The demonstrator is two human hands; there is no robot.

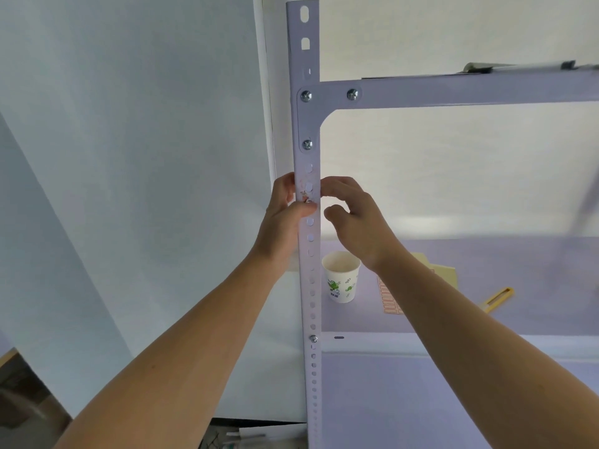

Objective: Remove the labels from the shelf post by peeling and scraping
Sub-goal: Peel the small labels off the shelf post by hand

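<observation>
left hand (282,218) wrapped round shelf post (309,286), thumb on red label scrap (305,198), right hand (355,222) curled at post's right edge, grasp unclear

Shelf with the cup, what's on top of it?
A paper cup, a sheet of red labels, yellowish paper and a yellow tool. The right arm covers part of the sheet and paper.

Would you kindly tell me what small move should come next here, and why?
Probably scrape the reddish label scrap with the right hand, which is poised beside it: the scrap clings to the shelf post just above the thumb of the left hand.
</observation>
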